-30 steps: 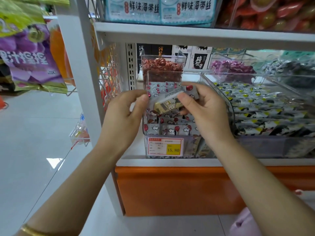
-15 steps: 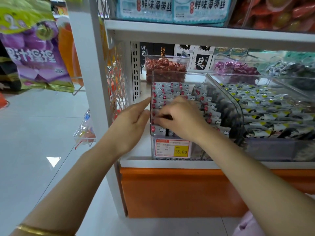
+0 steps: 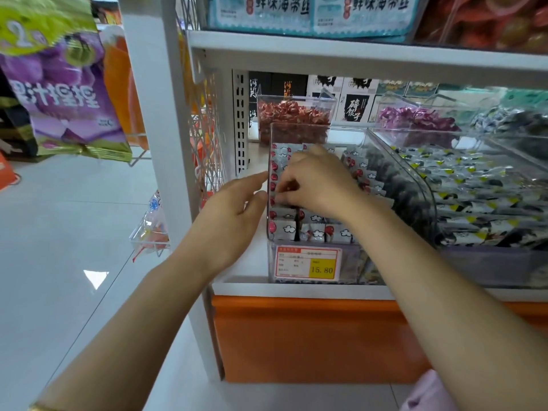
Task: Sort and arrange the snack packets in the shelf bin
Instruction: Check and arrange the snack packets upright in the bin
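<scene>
R hand (image 3: 320, 185) pinches packets (image 3: 284, 229), long axis crosswise in bin (image 3: 350, 262).

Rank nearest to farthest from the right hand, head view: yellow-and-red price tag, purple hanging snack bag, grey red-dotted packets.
1. Grey red-dotted packets, touching the right hand.
2. Yellow-and-red price tag, below, lower front.
3. Purple hanging snack bag, far left.

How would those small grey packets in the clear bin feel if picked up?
Probably light: the right hand handles packets with a mere pinch. Their glossy wrappers look slippery and crinkly. Standing on edge, they could topple.
</scene>
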